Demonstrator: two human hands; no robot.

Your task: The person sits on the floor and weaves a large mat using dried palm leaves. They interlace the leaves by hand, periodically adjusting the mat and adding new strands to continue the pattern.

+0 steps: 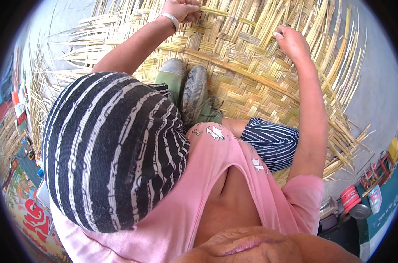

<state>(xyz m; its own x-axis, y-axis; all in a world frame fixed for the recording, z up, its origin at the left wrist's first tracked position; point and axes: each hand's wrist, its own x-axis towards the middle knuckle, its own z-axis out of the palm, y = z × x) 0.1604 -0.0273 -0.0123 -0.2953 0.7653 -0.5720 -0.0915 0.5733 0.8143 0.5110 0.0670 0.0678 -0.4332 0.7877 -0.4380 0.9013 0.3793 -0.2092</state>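
1. Woven mat [262, 97] of flat, straw-coloured strips lies spread on the grey floor [374, 83] ahead of us, beneath our shoes [194, 87], its long loose ends fanning out at the sides.
2. Our left hand [181, 9], at the upper edge of view, has its fingers closed around the near end of a narrow yellowish strip [215, 11] that runs rightward over the weave.
3. Our right hand [292, 41] is curled over the right part of the mat, thumb against the bent fingers; we cannot tell whether a strand is pinched inside.
4. We judge each strip light, springy and rather stiff, smooth enough to slide, and likely to split or crease if bent sharply.
5. We would pinch a strip flat near its end, between thumb and forefinger, minding sharp edges; the loosely woven border probably shifts more easily than the tight middle.
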